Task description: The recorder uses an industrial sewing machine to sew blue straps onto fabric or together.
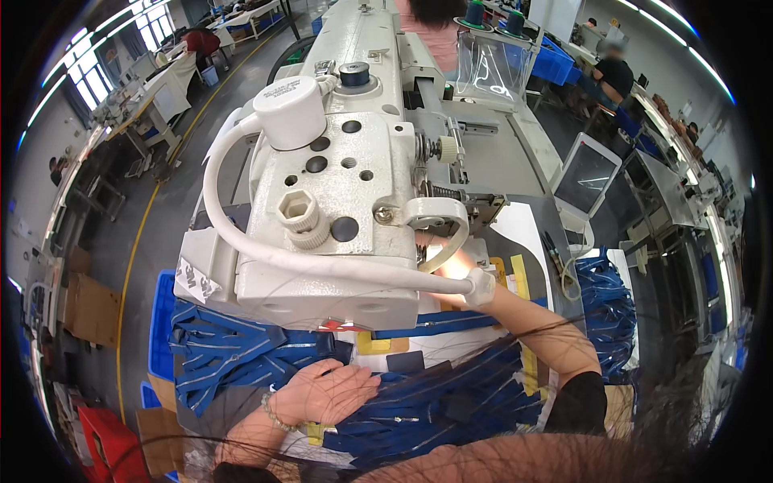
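A large white sewing machine (338, 177) fills the middle of the view. My left hand (334, 394), with a beaded bracelet at its wrist, lies palm down with fingers stretched out at the left edge of a pile of blue zipper strips (435, 410). Beneath the machine head, near its bright lamp light, my right hand (447, 262) reaches in from the right; the machine and its white flexible tube (354, 272) hide its fingers. One blue zipper strip (435, 322) lies across the white work surface below the head. More blue zipper strips (241, 354) are heaped at the left.
Another bundle of blue strips (604, 314) lies at the right, below a tilted control screen (589, 173). A blue bin (163, 322) stands at the left, near a red object (113, 443). Thread cones (475, 14) stand at the back. A seated person (616, 80) is farther off right.
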